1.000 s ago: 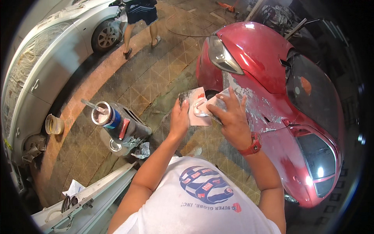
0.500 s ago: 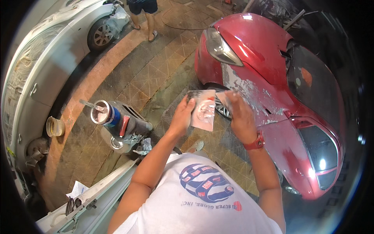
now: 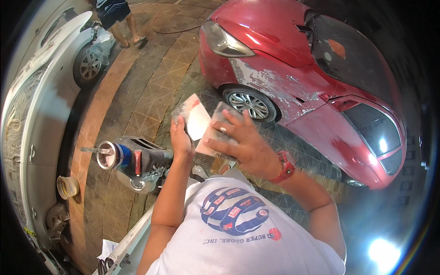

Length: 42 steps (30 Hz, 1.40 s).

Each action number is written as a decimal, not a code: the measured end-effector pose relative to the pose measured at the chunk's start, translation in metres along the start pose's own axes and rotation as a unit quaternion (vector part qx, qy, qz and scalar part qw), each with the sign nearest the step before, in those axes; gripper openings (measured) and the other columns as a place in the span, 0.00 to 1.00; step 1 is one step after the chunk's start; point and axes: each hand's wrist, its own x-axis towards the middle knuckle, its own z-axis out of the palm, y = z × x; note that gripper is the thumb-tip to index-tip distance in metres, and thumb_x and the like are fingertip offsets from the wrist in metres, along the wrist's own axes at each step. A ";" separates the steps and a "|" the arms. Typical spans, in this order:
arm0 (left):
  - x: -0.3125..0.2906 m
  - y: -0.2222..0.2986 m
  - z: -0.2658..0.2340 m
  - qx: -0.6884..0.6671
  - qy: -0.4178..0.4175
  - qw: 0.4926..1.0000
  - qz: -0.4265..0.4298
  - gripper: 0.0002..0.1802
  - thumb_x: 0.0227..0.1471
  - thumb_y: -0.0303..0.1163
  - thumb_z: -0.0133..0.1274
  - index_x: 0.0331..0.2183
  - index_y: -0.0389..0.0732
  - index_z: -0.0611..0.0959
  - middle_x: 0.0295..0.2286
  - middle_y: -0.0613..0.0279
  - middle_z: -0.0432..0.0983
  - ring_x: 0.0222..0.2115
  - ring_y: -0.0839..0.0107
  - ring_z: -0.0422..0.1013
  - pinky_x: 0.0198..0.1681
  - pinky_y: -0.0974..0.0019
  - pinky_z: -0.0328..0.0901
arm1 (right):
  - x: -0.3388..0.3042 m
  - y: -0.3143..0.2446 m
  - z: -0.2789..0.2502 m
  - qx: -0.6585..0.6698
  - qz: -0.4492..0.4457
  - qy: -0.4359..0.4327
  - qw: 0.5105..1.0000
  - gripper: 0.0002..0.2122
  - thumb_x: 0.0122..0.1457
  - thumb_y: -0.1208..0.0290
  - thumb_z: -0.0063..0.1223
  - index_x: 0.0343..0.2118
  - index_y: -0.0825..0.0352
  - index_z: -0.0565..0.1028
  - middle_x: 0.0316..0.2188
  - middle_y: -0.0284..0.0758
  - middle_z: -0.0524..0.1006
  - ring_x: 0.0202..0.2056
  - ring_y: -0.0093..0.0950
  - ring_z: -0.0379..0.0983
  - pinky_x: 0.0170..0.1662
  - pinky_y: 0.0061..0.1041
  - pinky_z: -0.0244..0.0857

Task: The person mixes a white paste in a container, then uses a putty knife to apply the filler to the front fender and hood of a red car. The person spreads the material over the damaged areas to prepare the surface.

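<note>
My left hand (image 3: 182, 141) grips the edge of a flat, pale rectangular plate (image 3: 198, 123) with a red smear near its top. In my right hand (image 3: 245, 149) is a second flat plate, a pinkish spreader (image 3: 207, 146) with a grey upper part, my fingers spread across its face. The spreader's edge meets or slightly overlaps the pale plate; contact is uncertain. Just beyond my hands stands a red car (image 3: 256, 32), its front fender (image 3: 266, 85) showing patchy grey-white bare areas above the wheel (image 3: 247, 103).
To the left, an open can (image 3: 123, 156) with pinkish paste and a stick stands on a grey stand (image 3: 156, 158), beside a red tube (image 3: 138, 162). A small tub (image 3: 68, 188) sits near a white car (image 3: 41, 128). Another person's legs (image 3: 123, 30) are at the far left.
My right hand has come down and left, bringing the spreader over beside the pale plate. My left hand has moved left and tilted the plate. The whole view has shifted.
</note>
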 end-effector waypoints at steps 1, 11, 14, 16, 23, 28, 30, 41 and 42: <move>-0.008 0.007 0.013 -0.001 -0.021 0.999 -0.038 0.21 0.76 0.37 0.44 0.61 0.37 0.74 0.52 0.52 0.81 0.50 0.58 0.81 0.55 0.55 0.76 | 0.002 -0.003 0.002 0.067 -0.002 0.032 0.997 0.27 0.63 0.73 0.55 0.66 0.45 0.73 0.66 0.45 0.67 0.70 0.54 0.63 0.65 0.67 0.59; -0.034 0.005 0.023 -0.022 -0.123 0.981 -0.148 0.25 0.74 0.38 0.50 0.64 0.34 0.72 0.56 0.51 0.78 0.56 0.60 0.76 0.62 0.57 0.70 | -0.027 0.060 0.038 0.089 0.204 0.064 0.973 0.35 0.61 0.90 0.48 0.72 0.60 0.59 0.66 0.50 0.66 0.62 0.45 0.74 0.62 0.39 0.73; -0.035 0.010 0.036 -0.059 -0.062 0.992 -0.089 0.27 0.72 0.41 0.53 0.64 0.35 0.72 0.56 0.52 0.77 0.56 0.61 0.76 0.61 0.58 0.70 | -0.017 0.026 0.046 0.383 0.283 0.064 0.877 0.33 0.63 0.89 0.44 0.72 0.68 0.59 0.64 0.45 0.70 0.65 0.40 0.72 0.68 0.41 0.67; -0.029 0.019 0.036 0.003 -0.018 0.998 -0.052 0.24 0.74 0.39 0.48 0.63 0.35 0.73 0.55 0.53 0.78 0.55 0.64 0.76 0.61 0.60 0.69 | -0.022 0.025 0.039 0.577 0.367 0.159 0.712 0.32 0.64 0.89 0.45 0.72 0.69 0.60 0.63 0.43 0.72 0.64 0.38 0.72 0.70 0.41 0.64; -0.026 0.026 0.041 -0.014 -0.007 1.000 0.013 0.24 0.76 0.41 0.46 0.63 0.36 0.73 0.55 0.54 0.78 0.55 0.62 0.76 0.61 0.58 0.70 | -0.035 0.047 0.030 0.430 0.344 -0.034 0.834 0.26 0.65 0.70 0.58 0.64 0.74 0.72 0.56 0.42 0.81 0.57 0.30 0.76 0.63 0.32 0.70; -0.034 0.027 0.019 -0.055 -0.160 0.948 -0.270 0.29 0.71 0.49 0.53 0.61 0.36 0.76 0.56 0.52 0.80 0.56 0.59 0.78 0.64 0.54 0.70 | -0.045 0.098 0.010 0.594 0.327 0.175 0.714 0.28 0.64 0.74 0.66 0.65 0.72 0.69 0.56 0.39 0.79 0.55 0.27 0.78 0.60 0.31 0.73; -0.048 0.028 0.025 -0.088 -0.189 0.932 -0.298 0.28 0.71 0.48 0.53 0.60 0.36 0.77 0.55 0.51 0.81 0.56 0.59 0.78 0.62 0.54 0.72 | -0.051 0.109 0.015 0.678 0.332 0.138 0.642 0.35 0.60 0.78 0.70 0.69 0.70 0.64 0.59 0.36 0.77 0.55 0.27 0.77 0.61 0.31 0.73; -0.038 0.022 0.026 0.167 -0.221 0.954 -0.113 0.33 0.75 0.48 0.48 0.69 0.39 0.68 0.60 0.56 0.75 0.59 0.66 0.72 0.64 0.62 0.64 | 0.001 0.044 0.004 -0.246 0.177 0.037 0.952 0.29 0.58 0.81 0.55 0.63 0.51 0.75 0.57 0.34 0.76 0.64 0.37 0.70 0.67 0.53 0.62; -0.043 0.023 0.037 0.155 -0.193 0.964 -0.096 0.34 0.75 0.51 0.48 0.68 0.36 0.70 0.60 0.56 0.75 0.60 0.66 0.70 0.65 0.62 0.61 | 0.004 0.038 0.014 -0.216 0.159 0.038 0.963 0.27 0.59 0.79 0.55 0.62 0.50 0.77 0.58 0.33 0.77 0.65 0.39 0.69 0.68 0.57 0.59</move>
